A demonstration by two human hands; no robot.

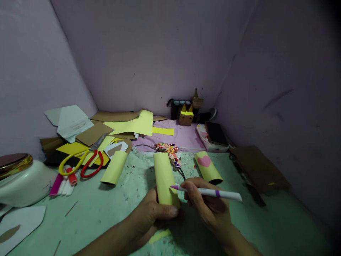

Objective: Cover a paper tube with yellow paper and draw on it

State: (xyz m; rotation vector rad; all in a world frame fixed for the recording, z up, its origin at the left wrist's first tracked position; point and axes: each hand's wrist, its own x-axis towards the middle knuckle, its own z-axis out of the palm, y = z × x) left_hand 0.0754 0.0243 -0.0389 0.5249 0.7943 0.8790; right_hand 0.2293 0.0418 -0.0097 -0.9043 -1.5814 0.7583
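Note:
My left hand (157,213) is closed around the lower end of a yellow paper-covered tube (165,177), thumb across its front. In my right hand (205,202) is a white felt-tip marker (213,192) with a purple band, its purple tip at or just off the tube's right side; whether it touches I cannot tell. Another yellow tube (115,168) lies to the left. To the right lies a third tube (209,169) bearing a pink heart (204,161). Behind the held tube is a hot glue gun (170,149) with a colourful pattern.
Scissors (97,144) with red and yellow handles rest on paper and cardboard scraps (133,124) at the left. Several markers (64,183) lie beside a white rounded object (26,181). A small cardboard figure (186,118), a phone (215,133) and brown cardboard (259,169) are farther right.

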